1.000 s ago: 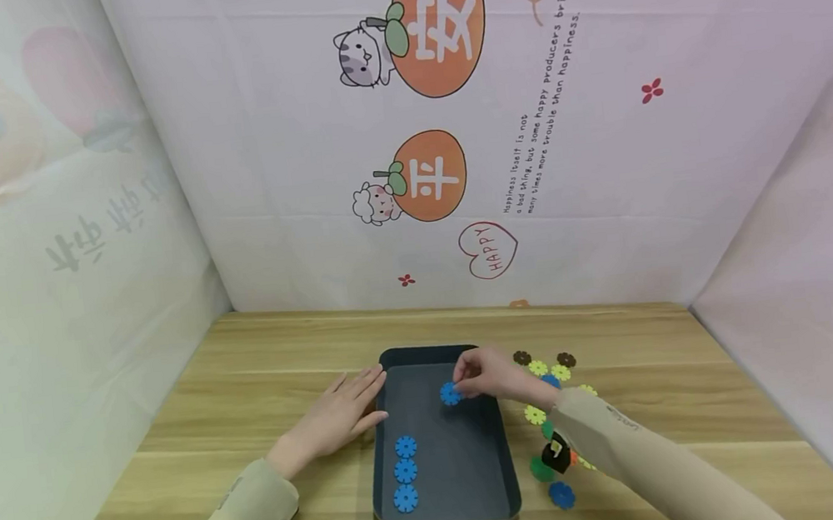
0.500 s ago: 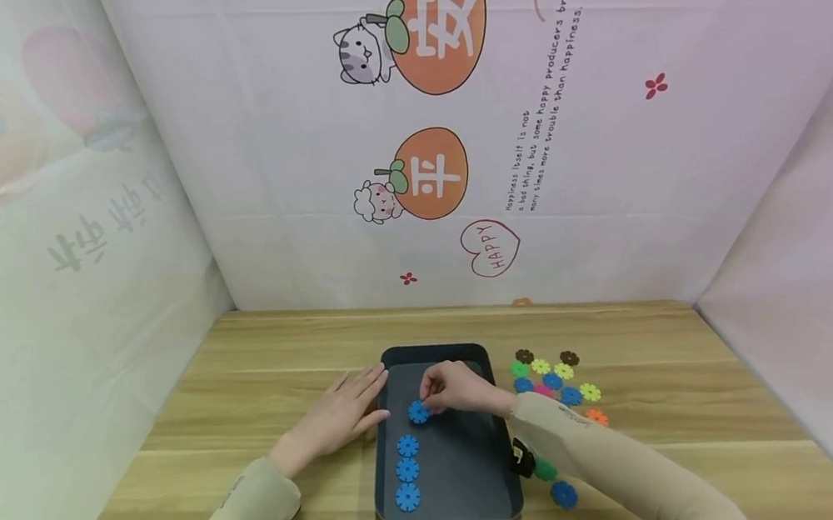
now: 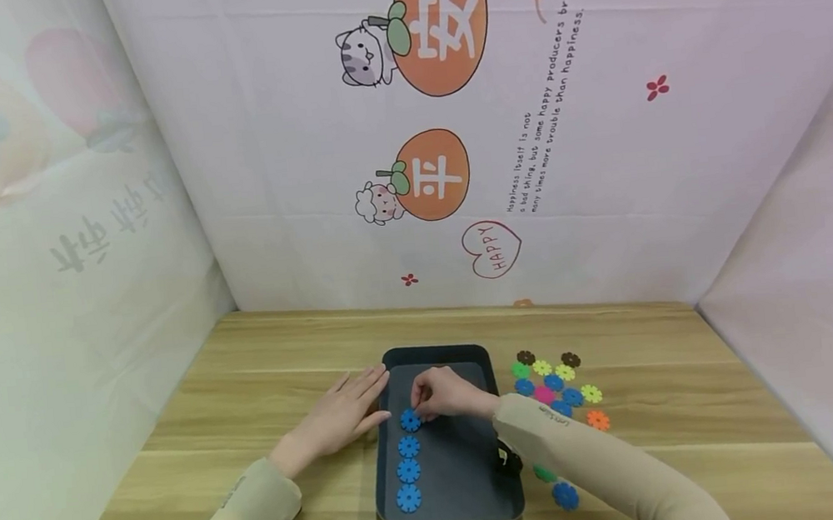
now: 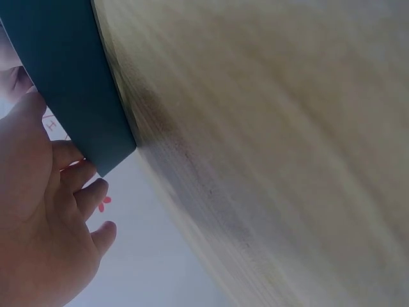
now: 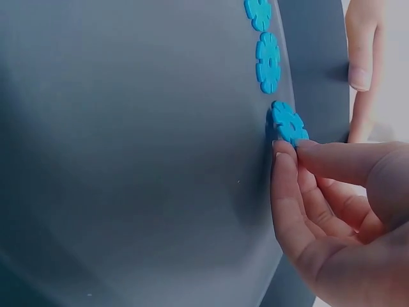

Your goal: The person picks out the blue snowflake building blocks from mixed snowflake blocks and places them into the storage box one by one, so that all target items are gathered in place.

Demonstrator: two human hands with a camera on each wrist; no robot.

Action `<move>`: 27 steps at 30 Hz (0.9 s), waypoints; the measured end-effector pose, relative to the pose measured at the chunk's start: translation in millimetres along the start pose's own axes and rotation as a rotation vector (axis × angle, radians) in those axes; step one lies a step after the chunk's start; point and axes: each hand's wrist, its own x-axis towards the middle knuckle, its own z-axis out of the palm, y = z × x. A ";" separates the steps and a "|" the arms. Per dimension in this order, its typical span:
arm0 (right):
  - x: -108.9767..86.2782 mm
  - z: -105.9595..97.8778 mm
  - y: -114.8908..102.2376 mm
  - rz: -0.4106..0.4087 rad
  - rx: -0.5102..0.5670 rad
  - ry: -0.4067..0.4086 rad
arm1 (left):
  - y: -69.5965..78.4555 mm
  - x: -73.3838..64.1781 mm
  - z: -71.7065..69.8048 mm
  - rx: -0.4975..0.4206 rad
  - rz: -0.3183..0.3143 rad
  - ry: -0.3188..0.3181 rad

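Observation:
My right hand pinches a blue snowflake disc between thumb and fingertips, close over the dark grey tray. In the right wrist view the pinched snowflake disc is tilted, just past the end of a row of blue discs. Three blue discs lie in that row along the tray's left side, the middle one among them. With fingers straight, my left hand rests against the tray's left rim. The left wrist view shows its fingertips at the tray's outer wall.
Right of the tray, several loose snowflake discs lie on the wooden table: yellow, brown, orange, pink, green and blue. My right sleeve hides part of that area. A printed white cloth hangs behind the table.
The right hand has carried the blue disc leftward across the tray and down toward the row's far end. My left hand has stayed at the rim.

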 end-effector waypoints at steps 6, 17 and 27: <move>1.5 0.6 1.9 0.008 -0.014 -0.004 | 0.3 0.6 0.7 0.008 0.000 -0.001; 0.6 2.3 -0.4 0.013 -0.031 -0.018 | -0.7 0.2 1.8 0.004 -0.002 -0.001; -0.5 -1.0 -1.3 0.009 -0.032 -0.021 | -1.3 0.3 3.4 0.008 0.000 0.009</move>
